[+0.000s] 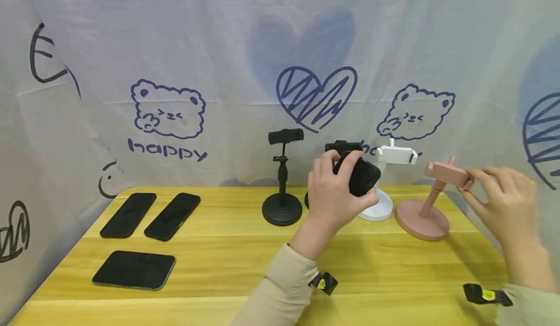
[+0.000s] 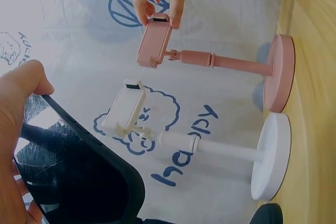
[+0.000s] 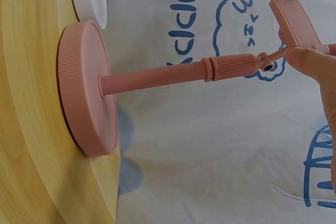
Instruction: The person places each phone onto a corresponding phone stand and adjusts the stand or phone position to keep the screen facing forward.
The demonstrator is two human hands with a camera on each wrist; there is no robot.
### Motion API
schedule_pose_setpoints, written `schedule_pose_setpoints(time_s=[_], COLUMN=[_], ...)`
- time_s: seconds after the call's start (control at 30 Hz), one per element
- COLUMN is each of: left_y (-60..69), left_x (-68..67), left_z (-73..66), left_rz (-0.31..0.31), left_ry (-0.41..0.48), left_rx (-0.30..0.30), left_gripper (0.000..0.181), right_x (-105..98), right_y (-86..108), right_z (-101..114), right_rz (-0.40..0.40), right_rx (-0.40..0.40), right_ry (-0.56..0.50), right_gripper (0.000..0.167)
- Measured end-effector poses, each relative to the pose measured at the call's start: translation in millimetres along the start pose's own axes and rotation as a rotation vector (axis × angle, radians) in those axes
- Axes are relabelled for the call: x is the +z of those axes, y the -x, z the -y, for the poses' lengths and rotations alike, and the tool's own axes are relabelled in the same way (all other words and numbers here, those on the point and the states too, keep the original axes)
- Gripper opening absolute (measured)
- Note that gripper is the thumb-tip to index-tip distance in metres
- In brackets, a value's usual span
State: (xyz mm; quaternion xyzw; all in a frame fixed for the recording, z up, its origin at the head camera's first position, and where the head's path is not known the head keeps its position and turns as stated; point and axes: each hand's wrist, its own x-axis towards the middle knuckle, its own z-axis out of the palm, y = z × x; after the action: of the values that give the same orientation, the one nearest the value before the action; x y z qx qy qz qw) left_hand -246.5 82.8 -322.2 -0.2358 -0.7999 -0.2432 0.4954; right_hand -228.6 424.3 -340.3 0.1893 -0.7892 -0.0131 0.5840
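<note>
In the head view my left hand grips a black phone by its edges, raised in front of a black holder and beside the white stand. The left wrist view shows the phone at lower left, its dark screen visible. My right hand pinches the right end of the clamp on the pink stand, fingers and thumb at its edge. In the right wrist view, the thumb of my right hand lies against the pink clamp; the other fingers are mostly hidden.
Three phones lie at the left of the wooden table: two slanted at the back and a sideways phone nearer. A black stand is at centre back. A printed curtain hangs behind the table.
</note>
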Motion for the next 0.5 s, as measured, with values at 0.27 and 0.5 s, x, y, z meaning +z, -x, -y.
schedule_pose_setpoints(time_s=[0.27,0.5], left_y=[-3.7,-3.3], left_x=[6.4,13.8], left_z=[-9.3,-18.1], left_rz=[-0.018,-0.026], left_ry=[0.030,0.020], left_rx=[0.026,0.046], left_gripper=[0.068,0.069], right_x=[0,5], right_y=[-3.1,-2.3], right_z=[2,7], right_rz=[0.011,0.019], right_rx=[0.010,-0.008], right_ry=[0.000,0.013], right_gripper=[0.064,0.061])
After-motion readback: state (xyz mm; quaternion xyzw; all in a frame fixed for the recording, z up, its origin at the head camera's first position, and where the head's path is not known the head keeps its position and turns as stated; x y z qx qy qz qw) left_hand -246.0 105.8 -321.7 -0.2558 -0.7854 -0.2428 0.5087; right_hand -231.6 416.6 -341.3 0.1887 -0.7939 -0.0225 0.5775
